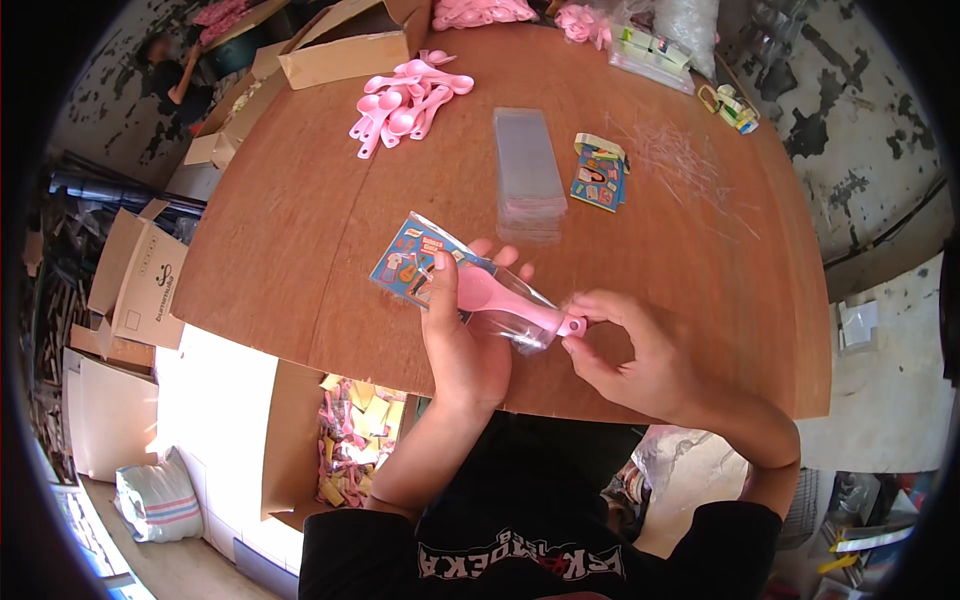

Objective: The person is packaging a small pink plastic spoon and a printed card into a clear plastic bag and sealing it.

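Note:
Above the near part of the table, my left hand [462,355] grips a clear plastic bag [528,340], thumb on top and fingers behind it. Inside the bag lies a pink spoon [515,303], its bowl beside my left thumb. A blue printed card [402,262] shows at the bag's far-left end. The spoon's holed handle end sticks out at the right, where the thumb and fingertips of my right hand [640,358] pinch it. Farther off lie a stack of flat clear bags [526,160], a small pile of blue cards [598,185] and a heap of pink spoons [405,110].
Thin clear strips [685,165] are scattered on the table's [270,230] right side. Bundled cards [735,108] and packs of plastic [650,60] lie at the far right. Below the near edge, a cardboard box [290,440] holds packed pink items. Another person [180,85] is at far left.

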Tool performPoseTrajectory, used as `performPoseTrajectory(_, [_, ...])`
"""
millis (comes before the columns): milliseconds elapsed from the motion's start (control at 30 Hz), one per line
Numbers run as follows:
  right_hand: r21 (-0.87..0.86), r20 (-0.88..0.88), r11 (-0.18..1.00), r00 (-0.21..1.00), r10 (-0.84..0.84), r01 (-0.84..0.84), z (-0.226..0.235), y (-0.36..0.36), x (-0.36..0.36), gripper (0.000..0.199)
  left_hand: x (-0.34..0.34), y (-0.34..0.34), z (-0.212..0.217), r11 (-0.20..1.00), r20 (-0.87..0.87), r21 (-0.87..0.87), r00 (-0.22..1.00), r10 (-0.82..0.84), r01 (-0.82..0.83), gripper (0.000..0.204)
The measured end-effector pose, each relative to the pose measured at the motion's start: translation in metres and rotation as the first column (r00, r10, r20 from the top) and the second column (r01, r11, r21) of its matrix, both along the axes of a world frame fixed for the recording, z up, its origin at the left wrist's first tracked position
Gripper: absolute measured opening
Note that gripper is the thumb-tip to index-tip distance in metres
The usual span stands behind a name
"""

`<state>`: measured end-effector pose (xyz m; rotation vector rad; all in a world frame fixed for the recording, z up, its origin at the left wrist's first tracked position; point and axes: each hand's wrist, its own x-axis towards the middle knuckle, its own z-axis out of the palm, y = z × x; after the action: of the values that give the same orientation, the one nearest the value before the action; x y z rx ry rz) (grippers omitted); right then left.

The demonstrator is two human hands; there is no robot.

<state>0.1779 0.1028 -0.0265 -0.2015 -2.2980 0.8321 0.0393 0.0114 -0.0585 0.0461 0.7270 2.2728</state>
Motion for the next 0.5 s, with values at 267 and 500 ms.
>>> performPoseTrajectory(267, [0.175, 0.062, 0.985, 0.998, -0.003, -0.008, 0.031, 0.008, -0.003, 0.016, -0.002, 0.005, -0.002, 0.969, 0.046, 0.068, 0.969, -0.241, 0.238, 0.045])
performPoseTrajectory(500, [0.090, 0.012, 0.948, 0.952, -0.306, 0.304, 0.097, 0.045, -0.022, 0.006, -0.020, -0.010, -0.009, 0.996, -0.133, -0.031, 0.988, 0.081, -0.086, 0.062])
